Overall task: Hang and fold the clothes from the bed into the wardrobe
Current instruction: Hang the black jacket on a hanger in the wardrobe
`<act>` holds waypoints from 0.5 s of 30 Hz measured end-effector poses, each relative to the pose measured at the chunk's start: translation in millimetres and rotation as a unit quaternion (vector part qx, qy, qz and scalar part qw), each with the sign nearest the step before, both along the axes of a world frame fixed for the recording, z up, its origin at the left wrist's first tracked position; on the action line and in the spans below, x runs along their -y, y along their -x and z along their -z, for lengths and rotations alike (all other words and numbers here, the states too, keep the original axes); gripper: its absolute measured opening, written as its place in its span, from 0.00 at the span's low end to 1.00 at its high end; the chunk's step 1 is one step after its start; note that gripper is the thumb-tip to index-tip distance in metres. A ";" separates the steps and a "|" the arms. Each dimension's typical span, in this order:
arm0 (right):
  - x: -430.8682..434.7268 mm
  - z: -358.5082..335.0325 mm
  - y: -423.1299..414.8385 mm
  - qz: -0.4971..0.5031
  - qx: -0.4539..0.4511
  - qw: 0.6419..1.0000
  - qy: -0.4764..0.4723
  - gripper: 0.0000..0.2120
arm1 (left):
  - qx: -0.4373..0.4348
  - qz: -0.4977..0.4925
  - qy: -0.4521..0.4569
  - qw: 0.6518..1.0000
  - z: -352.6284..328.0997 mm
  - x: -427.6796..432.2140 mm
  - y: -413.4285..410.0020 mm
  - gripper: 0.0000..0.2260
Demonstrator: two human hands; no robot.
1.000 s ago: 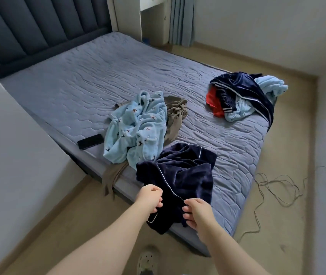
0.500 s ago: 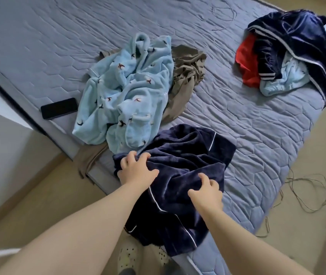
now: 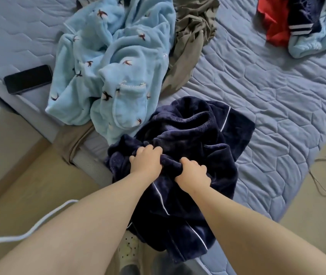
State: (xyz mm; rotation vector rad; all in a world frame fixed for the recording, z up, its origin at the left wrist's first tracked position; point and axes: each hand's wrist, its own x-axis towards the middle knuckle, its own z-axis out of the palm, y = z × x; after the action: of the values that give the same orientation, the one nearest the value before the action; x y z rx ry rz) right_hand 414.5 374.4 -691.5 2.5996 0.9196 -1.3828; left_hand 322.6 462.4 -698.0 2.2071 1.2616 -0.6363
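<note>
While most of the clothes are lying in heaps on the bed [image 3: 277, 96], the job is only just starting, I think. No wardrobe is showing, and nothing is looking folded.

The left hand [image 3: 146, 159] and the right hand [image 3: 192, 173] are both grabbing the dark blue fluffy garment [image 3: 188, 132], side by side. Their fingers [image 3: 152, 150] are curling tight into the soft cloth.

This garment is sitting at the bed's near edge, all bunched up. Its long way is running from the middle of the bed toward the person, and its lower end is hanging down off the bed's edge. I cannot tell which end is the top.

A light blue robe with little birds [image 3: 114, 62] and a brown garment [image 3: 193, 26] are waiting further in on the bed. A mixed pile [image 3: 297, 22] is lying at the bed's far right side, and a black phone [image 3: 28, 78] is resting by the bed's left edge.
</note>
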 end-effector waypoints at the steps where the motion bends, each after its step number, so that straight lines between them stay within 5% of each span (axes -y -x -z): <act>1: 0.0 -6.2 -0.5 0.007 0.008 1.000 -0.014 0.11 | 0.015 -0.002 0.005 1.000 -6.5 -0.9 1.5 0.06; 6: -8.1 -64.4 -7.9 0.024 0.041 0.994 -0.094 0.08 | 0.080 0.028 0.033 0.996 -66.7 -19.1 10.3 0.06; 15: -55.6 -246.8 -29.6 -0.018 0.099 0.964 -0.247 0.09 | 0.164 0.015 -0.077 0.983 -252.1 -69.3 4.3 0.09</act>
State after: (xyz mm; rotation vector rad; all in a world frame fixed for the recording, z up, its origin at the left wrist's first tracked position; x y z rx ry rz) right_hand 444.1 430.0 -444.7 2.9733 1.4200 -0.9494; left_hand 318.3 531.8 -445.9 2.3403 1.1383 -0.1779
